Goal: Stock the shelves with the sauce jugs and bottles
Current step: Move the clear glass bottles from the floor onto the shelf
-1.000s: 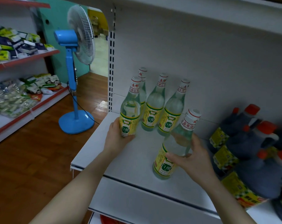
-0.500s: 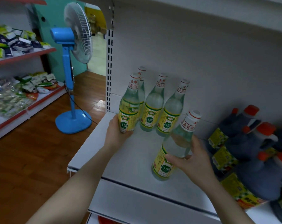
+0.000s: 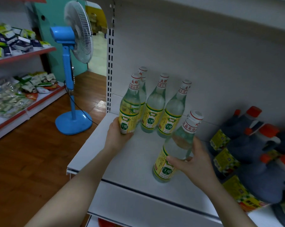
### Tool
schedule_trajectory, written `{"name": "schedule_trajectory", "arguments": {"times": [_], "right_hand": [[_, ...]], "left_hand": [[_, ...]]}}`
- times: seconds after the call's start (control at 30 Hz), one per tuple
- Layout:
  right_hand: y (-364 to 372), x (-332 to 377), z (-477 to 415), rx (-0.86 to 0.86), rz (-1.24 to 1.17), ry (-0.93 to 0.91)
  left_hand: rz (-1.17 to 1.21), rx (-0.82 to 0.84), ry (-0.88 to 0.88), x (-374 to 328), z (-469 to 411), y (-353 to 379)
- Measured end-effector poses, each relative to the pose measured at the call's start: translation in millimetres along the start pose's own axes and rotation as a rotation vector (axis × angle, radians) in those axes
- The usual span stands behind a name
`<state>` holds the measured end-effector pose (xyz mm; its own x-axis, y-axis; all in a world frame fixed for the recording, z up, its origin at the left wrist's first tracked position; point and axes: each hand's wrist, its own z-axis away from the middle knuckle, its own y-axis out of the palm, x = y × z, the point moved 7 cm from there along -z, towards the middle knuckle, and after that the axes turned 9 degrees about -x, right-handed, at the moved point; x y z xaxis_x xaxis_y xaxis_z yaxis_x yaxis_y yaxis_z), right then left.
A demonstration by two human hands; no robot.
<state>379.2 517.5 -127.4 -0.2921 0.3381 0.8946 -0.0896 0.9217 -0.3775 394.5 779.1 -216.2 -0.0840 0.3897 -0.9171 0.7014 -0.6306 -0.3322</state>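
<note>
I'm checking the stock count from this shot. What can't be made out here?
- Rear clear bottle: head view, mostly hidden behind the bottle in the left hand.
- Dark jugs: head view, row cut off by the right edge; total uncountable.
- Held bottle's label: partly covered by the right hand.
- Small label print: too small, blurred.

A blue pedestal fan (image 3: 73,66) stands on the wooden floor (image 3: 24,161) before a teal wall (image 3: 55,15). At left, red-edged shelves (image 3: 24,54) carry packaged goods.
</note>
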Motion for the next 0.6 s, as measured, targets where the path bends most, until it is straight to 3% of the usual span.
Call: {"name": "schedule_trajectory", "arguments": {"times": [0.6], "right_hand": [[2.2,-3.6,-0.1,0.035,-0.007,0.016]], "left_hand": [[-0.029,-0.038,-0.008,7.9,2.4,1.5]]}}
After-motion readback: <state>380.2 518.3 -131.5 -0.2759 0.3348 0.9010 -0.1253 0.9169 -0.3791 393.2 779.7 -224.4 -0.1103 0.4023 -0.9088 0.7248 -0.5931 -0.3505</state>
